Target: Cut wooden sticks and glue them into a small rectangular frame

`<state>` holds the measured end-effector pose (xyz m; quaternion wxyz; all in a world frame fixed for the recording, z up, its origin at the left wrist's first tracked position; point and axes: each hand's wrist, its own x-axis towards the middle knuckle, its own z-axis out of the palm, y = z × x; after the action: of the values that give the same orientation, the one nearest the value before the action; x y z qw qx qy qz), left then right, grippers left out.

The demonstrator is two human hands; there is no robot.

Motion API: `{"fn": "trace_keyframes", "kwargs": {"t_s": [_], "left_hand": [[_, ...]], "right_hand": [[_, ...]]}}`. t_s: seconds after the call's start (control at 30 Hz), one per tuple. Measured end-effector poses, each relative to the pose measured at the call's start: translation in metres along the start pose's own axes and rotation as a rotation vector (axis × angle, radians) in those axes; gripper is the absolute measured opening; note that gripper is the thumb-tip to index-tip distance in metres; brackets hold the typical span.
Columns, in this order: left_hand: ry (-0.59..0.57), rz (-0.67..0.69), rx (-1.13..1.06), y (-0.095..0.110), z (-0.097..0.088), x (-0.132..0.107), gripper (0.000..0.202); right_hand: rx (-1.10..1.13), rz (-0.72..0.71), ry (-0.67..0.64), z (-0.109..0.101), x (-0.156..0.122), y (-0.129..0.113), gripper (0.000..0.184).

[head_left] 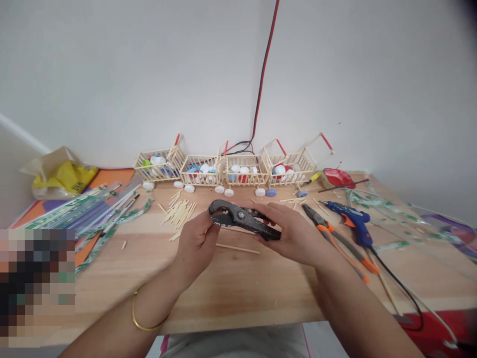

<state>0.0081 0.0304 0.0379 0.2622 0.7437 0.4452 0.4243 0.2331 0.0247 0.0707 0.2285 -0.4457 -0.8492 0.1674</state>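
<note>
My right hand (294,233) grips the handles of a pair of black cutters (242,219) held level over the wooden table (238,288). My left hand (197,238) is closed in a pinch at the cutter's jaws, fingertips by the blade; what it pinches is too small to make out. A thin wooden stick (237,248) lies on the table just under the hands. A small heap of cut sticks (179,213) lies behind my left hand.
Several stick-built carts (231,169) holding bottle caps line the wall. Orange-handled pliers (335,238) and a blue glue gun (352,219) lie at right, with a red tape roll (337,178). Plastic-wrapped stick packs (93,209) lie at left.
</note>
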Motion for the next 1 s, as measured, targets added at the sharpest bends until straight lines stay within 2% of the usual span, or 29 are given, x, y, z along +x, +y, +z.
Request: {"fn": "trace_keyframes", "kwargs": {"t_s": [0.23, 0.37, 0.7, 1.0], "left_hand": [[-0.011, -0.006, -0.013, 0.001, -0.001, 0.001, 0.023], [0.001, -0.034, 0.007, 0.0, -0.001, 0.002, 0.022], [0.066, -0.009, 0.117, 0.002, -0.003, 0.006, 0.02], [0.061, 0.012, 0.14, 0.0, -0.003, 0.004, 0.02]], "right_hand": [[0.02, 0.02, 0.011, 0.004, 0.0, 0.003, 0.046], [0.018, 0.05, 0.004, 0.008, 0.001, 0.003, 0.041], [-0.116, 0.156, -0.032, 0.022, 0.004, 0.0, 0.027], [-0.224, 0.163, -0.017, 0.025, 0.005, 0.001, 0.024]]}}
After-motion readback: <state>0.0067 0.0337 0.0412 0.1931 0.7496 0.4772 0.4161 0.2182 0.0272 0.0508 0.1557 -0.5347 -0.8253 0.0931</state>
